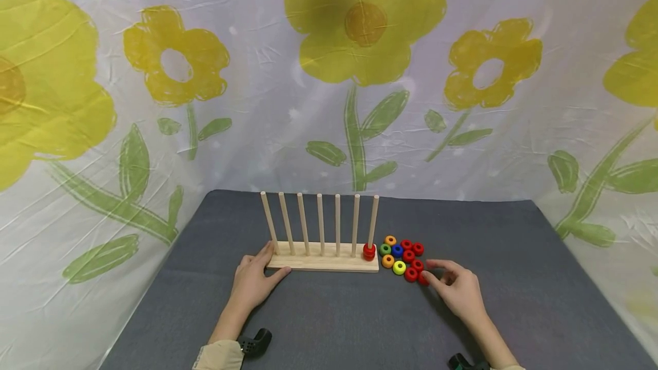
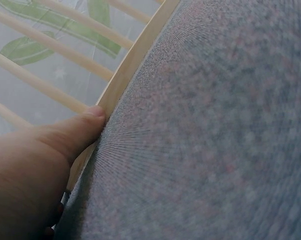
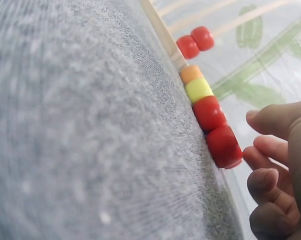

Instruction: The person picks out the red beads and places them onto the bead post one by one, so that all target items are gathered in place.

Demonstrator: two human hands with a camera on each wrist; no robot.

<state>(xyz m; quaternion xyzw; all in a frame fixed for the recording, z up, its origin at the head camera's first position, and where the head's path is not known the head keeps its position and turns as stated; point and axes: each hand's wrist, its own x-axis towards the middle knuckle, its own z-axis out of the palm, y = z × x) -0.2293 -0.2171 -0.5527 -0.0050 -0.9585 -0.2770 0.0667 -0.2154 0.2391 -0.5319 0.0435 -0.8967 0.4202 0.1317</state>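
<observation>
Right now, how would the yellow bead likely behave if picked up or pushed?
The yellow bead looks stiff, judging by its smooth, undented sides. Lying hole-up on the grey tabletop, it would probably slide before rolling. A push toward the blue bead might shift that too, since they sit close together.

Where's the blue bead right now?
In the head view, the blue bead lies just right of the pegged board, between the green bead and a red bead.
</observation>
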